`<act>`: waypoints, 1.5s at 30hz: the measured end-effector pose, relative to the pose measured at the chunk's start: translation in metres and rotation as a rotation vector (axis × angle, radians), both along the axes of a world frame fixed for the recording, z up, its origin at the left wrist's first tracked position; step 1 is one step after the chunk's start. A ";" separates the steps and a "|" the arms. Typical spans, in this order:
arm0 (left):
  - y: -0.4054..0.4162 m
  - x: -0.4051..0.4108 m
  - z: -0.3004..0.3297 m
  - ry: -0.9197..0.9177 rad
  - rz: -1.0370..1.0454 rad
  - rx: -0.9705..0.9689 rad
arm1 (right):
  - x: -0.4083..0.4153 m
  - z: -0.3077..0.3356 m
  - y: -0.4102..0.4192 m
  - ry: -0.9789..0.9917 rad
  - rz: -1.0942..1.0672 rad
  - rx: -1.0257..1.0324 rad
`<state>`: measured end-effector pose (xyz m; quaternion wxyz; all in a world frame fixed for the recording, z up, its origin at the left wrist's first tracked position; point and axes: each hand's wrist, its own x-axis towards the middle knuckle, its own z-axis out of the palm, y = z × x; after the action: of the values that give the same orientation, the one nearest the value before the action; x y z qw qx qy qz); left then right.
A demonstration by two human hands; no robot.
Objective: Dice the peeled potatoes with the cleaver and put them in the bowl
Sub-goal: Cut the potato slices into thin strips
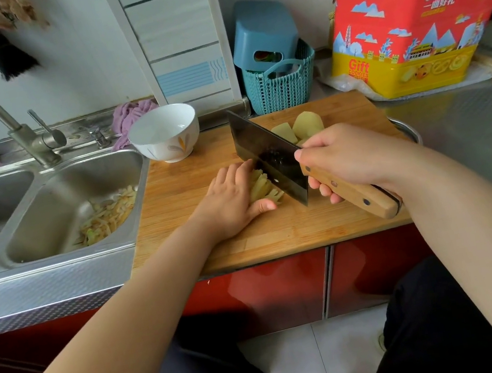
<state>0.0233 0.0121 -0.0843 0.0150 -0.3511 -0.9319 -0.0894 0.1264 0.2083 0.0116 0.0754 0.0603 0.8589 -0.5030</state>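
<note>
One potato is being cut: I am gripping the wooden-handled black cleaver in my right hand, my left hand pressing pale potato strips on the bamboo board. Peeled yellow potato chunks are waiting behind; the white ceramic bowl is sitting empty.

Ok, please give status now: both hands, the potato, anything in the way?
Right hand grips cleaver. Left hand holds potato strips on board. Bowl empty. Nothing in the way.

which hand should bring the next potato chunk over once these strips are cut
Left. The right hand grips the cleaver; the left hand only steadies the potato strips.
</note>
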 end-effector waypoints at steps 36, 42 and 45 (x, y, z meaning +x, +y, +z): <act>0.008 0.010 -0.020 0.198 -0.034 0.229 | -0.023 -0.005 -0.012 -0.051 0.076 0.379; 0.008 0.011 -0.023 0.279 -0.032 0.205 | -0.016 0.016 -0.009 0.011 0.080 0.450; 0.009 0.012 -0.023 0.285 -0.031 0.184 | -0.016 0.020 -0.014 0.022 0.109 0.462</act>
<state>0.0349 0.0212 -0.1068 0.1776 -0.3716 -0.9028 -0.1238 0.1101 0.1942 0.0315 0.0769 0.0241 0.9539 -0.2889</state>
